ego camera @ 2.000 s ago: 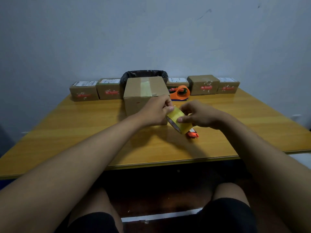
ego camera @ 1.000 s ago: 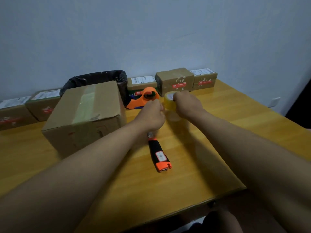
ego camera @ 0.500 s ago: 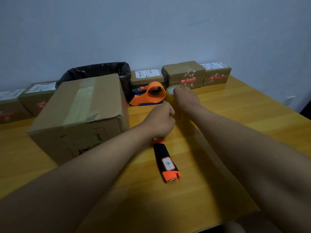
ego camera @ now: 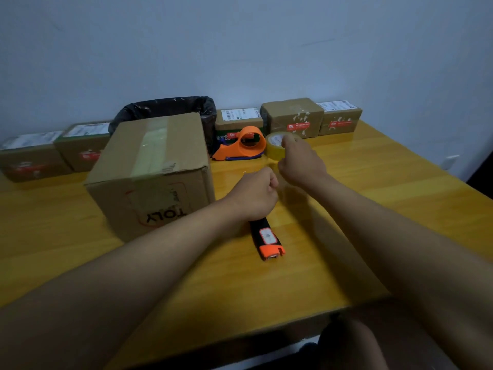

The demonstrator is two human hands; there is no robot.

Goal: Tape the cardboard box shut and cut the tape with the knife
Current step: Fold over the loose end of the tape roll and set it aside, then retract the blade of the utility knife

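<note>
A brown cardboard box (ego camera: 152, 172) stands left of centre on the wooden table (ego camera: 373, 188), its top flaps closed under a strip of old tape. My right hand (ego camera: 300, 162) grips a yellowish tape roll (ego camera: 274, 146) to the right of the box. My left hand (ego camera: 257, 196) is closed on the loose end of a clear tape strip (ego camera: 280, 180) pulled off the roll. A black and orange utility knife (ego camera: 268, 240) lies on the table just below my left hand, its front end hidden by the wrist.
An orange tape dispenser (ego camera: 244, 146) sits behind my hands. Several small taped parcels (ego camera: 293, 117) line the back edge against the wall, with a black-bagged bin (ego camera: 170, 108) behind the box. The table's front edge runs near my lap.
My hands have carried the roll from in front of the box to its right side. They have drawn apart, and a short strip of tape now stretches between them.
</note>
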